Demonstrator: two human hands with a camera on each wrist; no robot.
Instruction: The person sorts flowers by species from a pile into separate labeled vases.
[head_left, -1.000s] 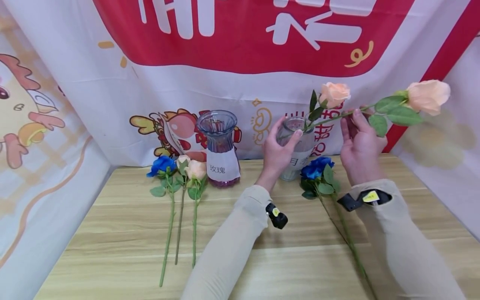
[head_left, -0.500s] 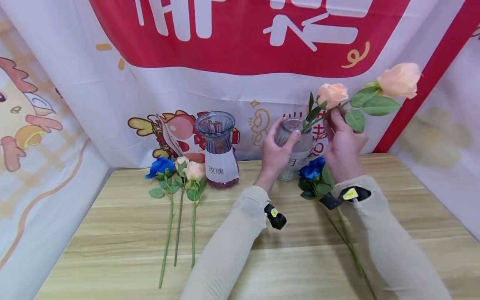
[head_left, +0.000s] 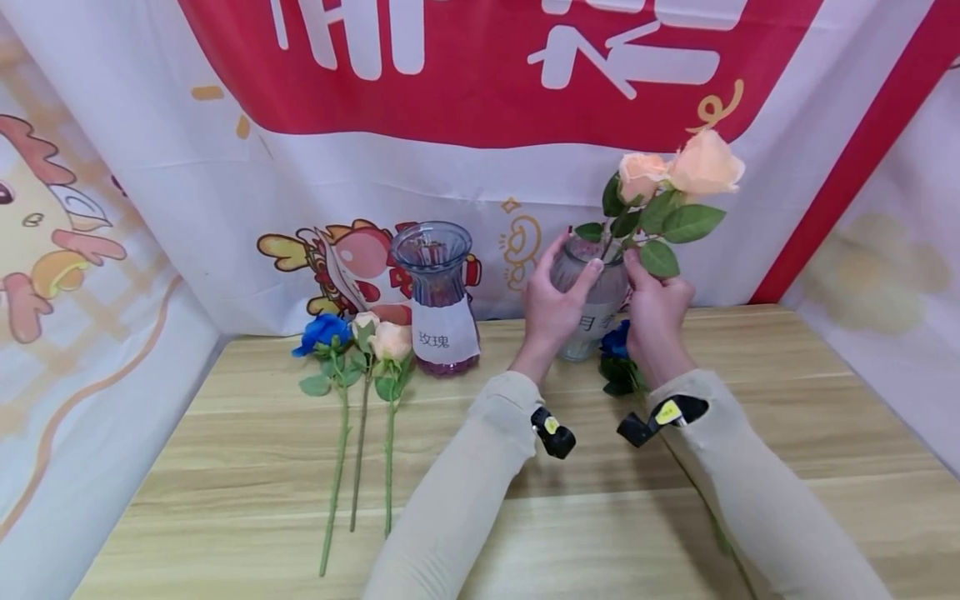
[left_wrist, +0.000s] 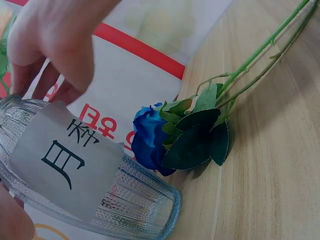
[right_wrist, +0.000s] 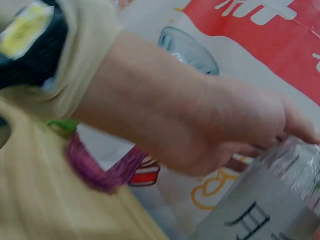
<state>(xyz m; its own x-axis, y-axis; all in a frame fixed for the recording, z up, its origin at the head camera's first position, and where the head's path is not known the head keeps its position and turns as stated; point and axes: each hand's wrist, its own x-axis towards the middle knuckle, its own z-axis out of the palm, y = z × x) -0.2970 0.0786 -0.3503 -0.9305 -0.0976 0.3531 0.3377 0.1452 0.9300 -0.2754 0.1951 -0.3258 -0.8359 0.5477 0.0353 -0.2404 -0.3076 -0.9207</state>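
Now left hand [head_left: 553, 304] fingers wrapped round clear ribbed glass vase [head_left: 592, 304], right hand [head_left: 654, 312] seemingly pinching peach artificial rose stem [head_left: 678, 196] at vase rim, blue rose [left_wrist: 150, 137] on wooden surface [head_left: 247, 450].

Both arms in long beige sleeves [head_left: 480, 467], snug, ending at the wrist. Small black camera unit [head_left: 553, 433] with a yellow sticker strapped on the left wrist, matching black unit [head_left: 651, 422] on the right. Hands bare, no gloves.
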